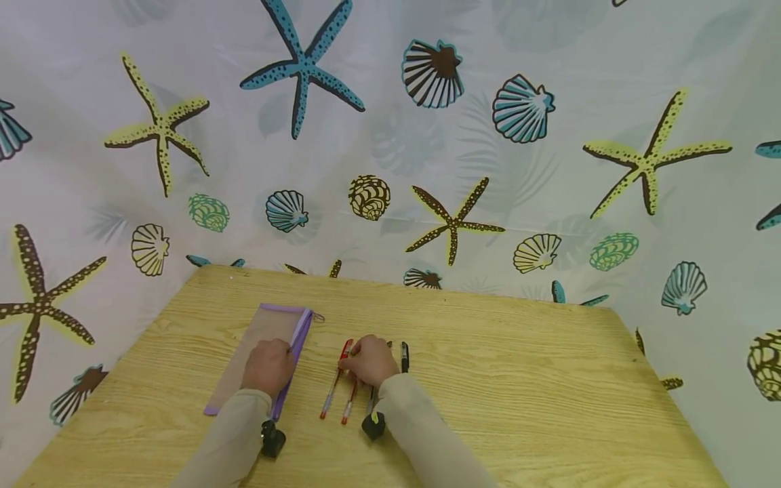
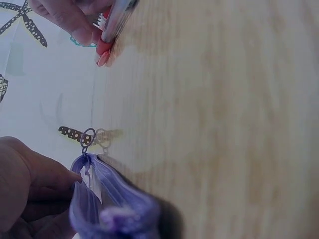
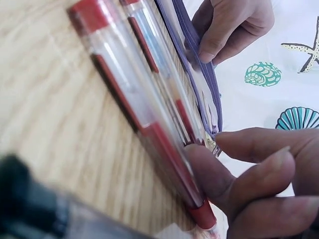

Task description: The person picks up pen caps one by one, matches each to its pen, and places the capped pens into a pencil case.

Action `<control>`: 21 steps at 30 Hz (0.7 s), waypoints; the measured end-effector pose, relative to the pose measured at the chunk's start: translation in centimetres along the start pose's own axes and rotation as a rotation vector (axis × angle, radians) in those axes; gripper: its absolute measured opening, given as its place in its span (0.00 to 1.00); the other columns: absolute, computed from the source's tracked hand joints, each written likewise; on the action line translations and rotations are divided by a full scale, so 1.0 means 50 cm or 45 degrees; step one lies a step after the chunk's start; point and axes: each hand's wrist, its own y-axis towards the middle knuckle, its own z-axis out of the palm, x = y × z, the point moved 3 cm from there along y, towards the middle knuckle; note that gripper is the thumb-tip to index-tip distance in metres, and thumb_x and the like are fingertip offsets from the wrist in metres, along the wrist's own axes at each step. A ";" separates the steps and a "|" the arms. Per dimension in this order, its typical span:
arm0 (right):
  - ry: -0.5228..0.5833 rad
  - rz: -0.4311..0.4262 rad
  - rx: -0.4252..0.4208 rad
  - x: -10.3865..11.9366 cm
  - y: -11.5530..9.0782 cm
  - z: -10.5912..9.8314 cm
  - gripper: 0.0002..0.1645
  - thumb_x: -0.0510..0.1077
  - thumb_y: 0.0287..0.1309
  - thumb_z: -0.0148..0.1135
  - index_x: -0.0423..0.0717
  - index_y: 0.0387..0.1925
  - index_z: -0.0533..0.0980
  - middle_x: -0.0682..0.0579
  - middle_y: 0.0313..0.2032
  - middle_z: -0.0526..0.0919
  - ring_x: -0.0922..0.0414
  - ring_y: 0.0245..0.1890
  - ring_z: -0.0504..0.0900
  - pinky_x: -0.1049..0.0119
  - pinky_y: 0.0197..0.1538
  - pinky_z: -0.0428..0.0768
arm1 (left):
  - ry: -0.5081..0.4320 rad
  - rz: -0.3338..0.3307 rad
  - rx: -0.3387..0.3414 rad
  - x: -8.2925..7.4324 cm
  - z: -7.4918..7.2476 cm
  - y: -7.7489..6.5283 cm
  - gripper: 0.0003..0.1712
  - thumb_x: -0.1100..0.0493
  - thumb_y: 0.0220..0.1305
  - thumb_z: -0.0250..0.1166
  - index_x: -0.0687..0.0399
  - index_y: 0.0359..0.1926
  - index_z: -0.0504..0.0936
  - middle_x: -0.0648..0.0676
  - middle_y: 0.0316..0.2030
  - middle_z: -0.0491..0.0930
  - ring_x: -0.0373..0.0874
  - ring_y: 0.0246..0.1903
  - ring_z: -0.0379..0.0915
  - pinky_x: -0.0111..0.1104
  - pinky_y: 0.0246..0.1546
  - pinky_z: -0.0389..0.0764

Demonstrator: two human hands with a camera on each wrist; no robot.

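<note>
Okay, both hands on the work. Left hand (image 1: 268, 366) on the pouch (image 1: 234, 366) — beige panel, purple trim, lying flattish on the wooden table (image 1: 518, 366) to the left of the pens. I'm pinching its zip-side edge, thumb against the purple band; left wrist view shows the mouth gaping beside my thumb, ring pull (image 2: 87, 137) at the far end of the zip, past my fingertips.

Right hand (image 1: 371, 360) is over the pens, right of the pouch and a short gap away from my left. Fingers bent, thumb and a finger pinching the left red pen (image 1: 331, 393) at its capped far end; its barrel slants back toward me, out from under my fingertips. That pen is the nearest one to the pouch.

Second red pen (image 1: 349, 405) lies just beside it, roughly parallel, its far part hidden under my right hand. A dark pen (image 1: 371, 400) comes next, mostly covered by the hand and wrist. Black-capped pen (image 1: 405, 356) just right of my right hand, lower part behind my sleeve (image 1: 421, 420).

Small black wrist camera (image 1: 272, 439) by the left cuff, another by the right. White cloth (image 1: 378, 156) with starfish and shells behind the table.
</note>
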 end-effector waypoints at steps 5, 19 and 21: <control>-0.049 -0.013 -0.003 0.001 0.007 0.003 0.15 0.43 0.57 0.67 0.43 0.18 0.76 0.51 0.12 0.81 0.63 0.05 0.68 0.72 0.12 0.63 | -0.083 0.010 -0.039 0.007 0.002 -0.006 0.11 0.69 0.61 0.56 0.69 0.33 0.85 0.62 0.25 0.83 0.50 0.21 0.76 0.42 0.22 0.77; -0.131 -0.009 -0.053 0.011 0.025 0.014 0.25 0.42 0.53 0.70 0.47 0.07 0.70 0.50 0.08 0.78 0.62 0.04 0.69 0.72 0.10 0.65 | -0.164 0.006 -0.115 0.012 0.003 -0.011 0.11 0.69 0.61 0.58 0.70 0.38 0.85 0.64 0.30 0.84 0.49 0.23 0.78 0.42 0.25 0.80; -0.144 -0.008 -0.057 0.011 0.028 0.015 0.22 0.42 0.53 0.71 0.44 0.08 0.74 0.51 0.08 0.77 0.62 0.04 0.70 0.71 0.10 0.66 | -0.177 -0.002 -0.117 0.013 0.003 -0.012 0.11 0.69 0.61 0.58 0.71 0.39 0.85 0.65 0.30 0.84 0.49 0.23 0.78 0.42 0.25 0.80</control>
